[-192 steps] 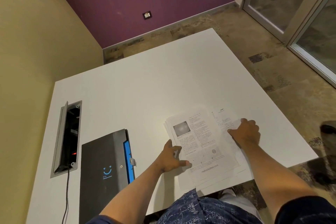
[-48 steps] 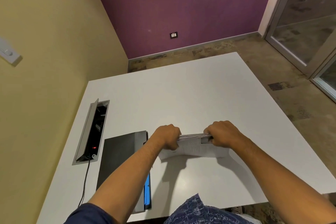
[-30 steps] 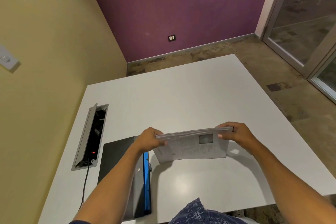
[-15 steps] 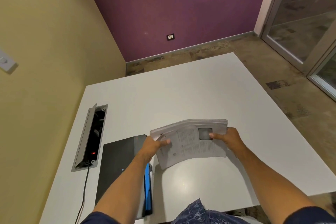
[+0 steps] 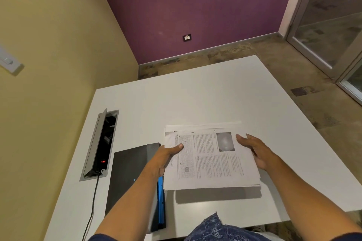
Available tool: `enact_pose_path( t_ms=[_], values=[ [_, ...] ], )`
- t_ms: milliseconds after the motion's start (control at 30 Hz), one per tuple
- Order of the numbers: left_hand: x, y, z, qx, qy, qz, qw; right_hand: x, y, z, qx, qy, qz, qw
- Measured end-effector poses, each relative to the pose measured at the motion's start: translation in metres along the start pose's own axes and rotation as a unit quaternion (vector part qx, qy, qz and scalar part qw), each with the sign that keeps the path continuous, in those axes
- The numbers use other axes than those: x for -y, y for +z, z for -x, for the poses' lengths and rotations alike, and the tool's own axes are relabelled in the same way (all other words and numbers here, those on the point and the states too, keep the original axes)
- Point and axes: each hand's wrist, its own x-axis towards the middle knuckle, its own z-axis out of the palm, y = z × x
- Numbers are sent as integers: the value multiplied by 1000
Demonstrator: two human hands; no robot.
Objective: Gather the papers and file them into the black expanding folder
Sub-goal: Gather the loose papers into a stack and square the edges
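A stack of printed papers (image 5: 211, 160) is held a little above the white table (image 5: 195, 103), printed side up, casting a shadow below. My left hand (image 5: 166, 157) grips the stack's left edge, thumb on top. My right hand (image 5: 258, 152) holds the right edge, fingers along the side. The black expanding folder (image 5: 131, 174) lies flat and closed on the table at the left, its blue edge (image 5: 161, 201) facing the papers. My left forearm crosses over the folder.
An open cable box (image 5: 101, 145) is set into the table left of the folder, with a black cable (image 5: 92, 207) running toward the near edge. A yellow wall is close on the left. Glass doors stand at the far right.
The papers went from lying spread on the table to a gathered stack held on edge, then tilted down to lie nearly flat in both hands.
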Motion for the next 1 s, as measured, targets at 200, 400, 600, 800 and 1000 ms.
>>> enact_pose_path(
  t_ms=[200,400,600,800,1000],
  values=[
    [-7,6,-9,8,-42,3,999,-5,7,-1,35,6,94,995],
    [-9,2,-16,-71,4,49,996,-14,-9,8,-6,15,1,1000],
    [10,28,-22,-152,26,146,977,-24,4,5,-29,-15,-184,982],
    [19,66,-21,-113,-3,158,981,-44,45,-13,-112,-83,-97,985],
    [31,64,-11,-90,-24,113,989,-50,50,-20,-190,-117,-51,973]
  ],
)
